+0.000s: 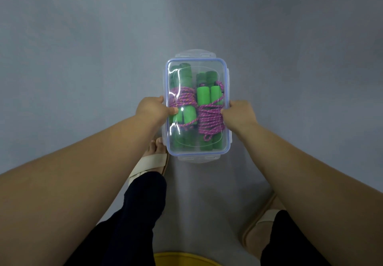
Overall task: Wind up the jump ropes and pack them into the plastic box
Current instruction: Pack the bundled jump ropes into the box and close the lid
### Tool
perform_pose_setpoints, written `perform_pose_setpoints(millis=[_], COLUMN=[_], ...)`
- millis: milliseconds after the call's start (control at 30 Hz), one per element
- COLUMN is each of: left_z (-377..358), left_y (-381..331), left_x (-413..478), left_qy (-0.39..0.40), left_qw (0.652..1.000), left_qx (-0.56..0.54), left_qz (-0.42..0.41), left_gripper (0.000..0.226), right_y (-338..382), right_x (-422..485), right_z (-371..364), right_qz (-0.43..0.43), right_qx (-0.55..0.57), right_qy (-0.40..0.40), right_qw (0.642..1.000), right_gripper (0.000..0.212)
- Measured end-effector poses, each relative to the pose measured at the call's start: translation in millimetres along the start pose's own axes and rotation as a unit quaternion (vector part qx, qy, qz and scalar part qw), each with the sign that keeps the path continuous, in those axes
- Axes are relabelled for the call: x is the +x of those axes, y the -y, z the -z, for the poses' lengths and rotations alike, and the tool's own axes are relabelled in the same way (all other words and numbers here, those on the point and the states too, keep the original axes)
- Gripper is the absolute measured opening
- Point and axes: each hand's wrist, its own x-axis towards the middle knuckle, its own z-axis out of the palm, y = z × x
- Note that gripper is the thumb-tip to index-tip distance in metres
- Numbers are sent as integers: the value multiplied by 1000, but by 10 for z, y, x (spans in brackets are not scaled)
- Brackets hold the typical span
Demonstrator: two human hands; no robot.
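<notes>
The left hand (152, 108) and right hand (238, 112) clamp the long edges of the box (199, 59), thumbs on top. The box sits between the hands, equally near both, with its long axis pointing away from the person. The wound ropes (210, 118) lie inside, and the end latches (195, 53) appear unfastened.

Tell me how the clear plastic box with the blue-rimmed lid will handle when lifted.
Probably rigid: the clear plastic box shows no flex between left hand and right hand. Likely light, holding only wound purple ropes with green handles. Glossy walls may slip; end latches stick out, seemingly unfastened.
</notes>
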Motion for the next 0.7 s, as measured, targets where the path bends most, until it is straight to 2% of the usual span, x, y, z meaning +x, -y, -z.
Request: perform_pose_setpoints(millis=[100, 167, 233, 300, 500, 600, 700], left_z=[25, 54, 66, 71, 87, 80, 96], left_y=[-68, -69, -28, 11, -9, -11, -21], left_x=[8, 9, 14, 8, 22, 66, 82], left_qy=[12, 37, 48, 49, 56, 56, 55], left_qw=[999, 996, 993, 992, 993, 994, 994], left_qx=[-44, -73, -100, -114, -101, -87, -91], left_qz=[26, 40, 37, 27, 22, 20, 14], left_gripper=[53, 43, 47, 54, 49, 47, 39], right_y=[61, 37, 10, 35, 153, 158, 155], right_x=[20, 28, 44, 30, 102, 109, 121], right_z=[43, 72, 77, 78, 97, 89, 121], right_qz=[6, 10, 19, 13, -6, -3, -18], right_qx=[-75, -55, 10, 66, 41, 64, 140], right_qy=[-18, -12, -6, -7, -13, -49, -40], right_qw=[997, 998, 1000, 998, 999, 997, 989], right_gripper=[36, 33, 28, 34, 25, 41, 30])
